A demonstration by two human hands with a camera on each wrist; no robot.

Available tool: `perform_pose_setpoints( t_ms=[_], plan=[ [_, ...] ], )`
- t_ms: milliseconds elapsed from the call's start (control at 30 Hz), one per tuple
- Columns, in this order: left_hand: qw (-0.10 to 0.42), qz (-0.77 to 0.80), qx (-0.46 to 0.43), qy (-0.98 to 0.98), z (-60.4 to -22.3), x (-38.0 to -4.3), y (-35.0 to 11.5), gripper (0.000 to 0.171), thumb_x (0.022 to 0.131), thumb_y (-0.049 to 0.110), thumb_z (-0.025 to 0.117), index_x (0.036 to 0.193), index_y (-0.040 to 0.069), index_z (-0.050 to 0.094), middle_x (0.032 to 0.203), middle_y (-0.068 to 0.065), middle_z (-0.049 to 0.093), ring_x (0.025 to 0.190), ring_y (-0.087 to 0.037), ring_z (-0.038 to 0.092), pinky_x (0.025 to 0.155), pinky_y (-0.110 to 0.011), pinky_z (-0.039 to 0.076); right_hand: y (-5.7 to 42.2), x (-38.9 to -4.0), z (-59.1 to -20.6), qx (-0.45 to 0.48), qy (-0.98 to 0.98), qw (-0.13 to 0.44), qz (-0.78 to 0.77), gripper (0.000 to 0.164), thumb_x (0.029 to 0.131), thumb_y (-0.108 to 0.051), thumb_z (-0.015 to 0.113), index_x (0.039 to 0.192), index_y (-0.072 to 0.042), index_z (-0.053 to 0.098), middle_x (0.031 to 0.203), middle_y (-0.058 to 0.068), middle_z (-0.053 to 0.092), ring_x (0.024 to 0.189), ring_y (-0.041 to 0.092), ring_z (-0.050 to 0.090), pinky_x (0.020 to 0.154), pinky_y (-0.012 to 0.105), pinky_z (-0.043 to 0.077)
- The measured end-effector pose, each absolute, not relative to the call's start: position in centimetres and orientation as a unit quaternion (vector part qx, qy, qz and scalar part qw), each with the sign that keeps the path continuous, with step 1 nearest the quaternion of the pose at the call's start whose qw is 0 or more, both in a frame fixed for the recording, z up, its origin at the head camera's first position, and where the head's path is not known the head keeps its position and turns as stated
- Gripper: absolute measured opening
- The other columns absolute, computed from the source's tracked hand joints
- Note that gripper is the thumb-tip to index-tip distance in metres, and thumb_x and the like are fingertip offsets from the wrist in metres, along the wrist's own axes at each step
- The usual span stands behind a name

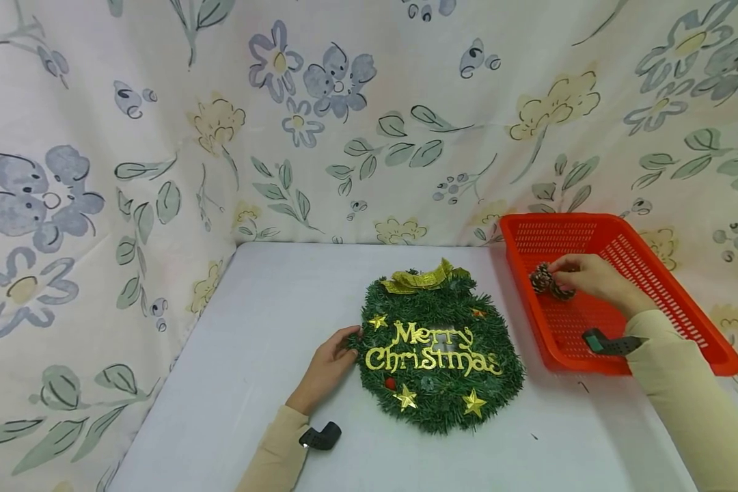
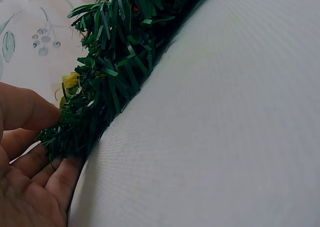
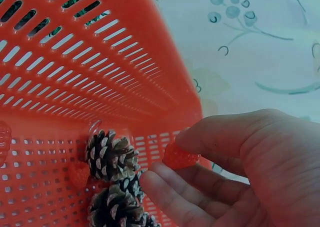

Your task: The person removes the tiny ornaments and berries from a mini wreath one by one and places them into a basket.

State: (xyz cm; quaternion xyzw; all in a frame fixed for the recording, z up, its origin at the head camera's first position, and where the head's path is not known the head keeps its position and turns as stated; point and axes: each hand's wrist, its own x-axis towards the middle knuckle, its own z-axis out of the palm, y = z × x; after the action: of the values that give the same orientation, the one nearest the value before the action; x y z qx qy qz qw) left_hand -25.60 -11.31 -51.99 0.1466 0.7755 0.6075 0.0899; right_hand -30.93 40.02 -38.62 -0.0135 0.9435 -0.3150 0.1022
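Observation:
A green tinsel wreath point(image 1: 421, 311) lies on the white table, with gold "Merry Christmas" lettering point(image 1: 433, 359), gold stars, a red berry and a gold bow point(image 1: 421, 279) at its top. My left hand point(image 1: 327, 365) grips its left edge, thumb over the greenery and fingers beneath, as the left wrist view shows. Inside the red basket point(image 1: 667, 270), my right hand point(image 1: 593, 279) pinches a bumpy red berry point(image 3: 179, 156) between thumb and fingers. Brown pine cones point(image 3: 111, 154) with pale tips sit right beside those fingers. Another red berry point(image 3: 78, 174) touches the cones.
The slotted basket stands at the table's right, its high walls around my right hand. At the basket's left in the right wrist view is one more red berry point(image 3: 4, 142). White tabletop point(image 1: 270, 294) extends left of the wreath. Floral cloth point(image 1: 369, 191) hangs behind.

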Motion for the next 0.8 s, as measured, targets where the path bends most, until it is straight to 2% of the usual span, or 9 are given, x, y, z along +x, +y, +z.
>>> perform_pose_setpoints(
  t_ms=[167,467,667,800],
  plan=[
    [0.089,0.603,0.146,0.779,-52.01,-25.54,-11.33,0.048,0.101,0.003,0.055,0.149,0.009,0.049,0.148,-0.016,0.055,0.142,-0.035,0.049,0.112,-0.038,0.049,40.09,-30.72,-38.55,-0.006,0.946,0.106,-0.306,0.035,0.106,-0.021,0.053,0.129,0.005,0.06,0.122,0.027,0.064,0.101,0.031,0.064,0.084,0.04,0.056],
    [0.084,0.605,0.145,0.778,-51.91,-25.54,-11.24,0.049,0.101,0.002,0.055,0.149,0.009,0.049,0.148,-0.016,0.055,0.141,-0.035,0.05,0.11,-0.037,0.05,40.15,-30.91,-38.65,-0.008,0.948,0.106,-0.3,0.032,0.104,-0.016,0.053,0.127,0.005,0.062,0.12,0.025,0.066,0.099,0.028,0.064,0.084,0.04,0.056],
    [0.086,0.604,0.14,0.78,-51.91,-25.43,-11.22,0.05,0.1,0.002,0.055,0.149,0.008,0.049,0.147,-0.015,0.056,0.141,-0.034,0.05,0.109,-0.035,0.051,39.97,-30.82,-38.72,-0.015,0.943,0.112,-0.314,0.032,0.104,-0.013,0.055,0.126,0.009,0.059,0.12,0.029,0.065,0.097,0.029,0.068,0.085,0.046,0.06],
    [0.084,0.604,0.144,0.78,-51.95,-25.51,-11.23,0.049,0.101,0.002,0.055,0.149,0.008,0.049,0.147,-0.015,0.055,0.141,-0.035,0.05,0.108,-0.034,0.051,39.87,-30.83,-38.7,-0.021,0.944,0.109,-0.311,0.032,0.102,-0.013,0.057,0.125,0.008,0.06,0.118,0.027,0.066,0.096,0.028,0.067,0.082,0.043,0.061]
  ],
)
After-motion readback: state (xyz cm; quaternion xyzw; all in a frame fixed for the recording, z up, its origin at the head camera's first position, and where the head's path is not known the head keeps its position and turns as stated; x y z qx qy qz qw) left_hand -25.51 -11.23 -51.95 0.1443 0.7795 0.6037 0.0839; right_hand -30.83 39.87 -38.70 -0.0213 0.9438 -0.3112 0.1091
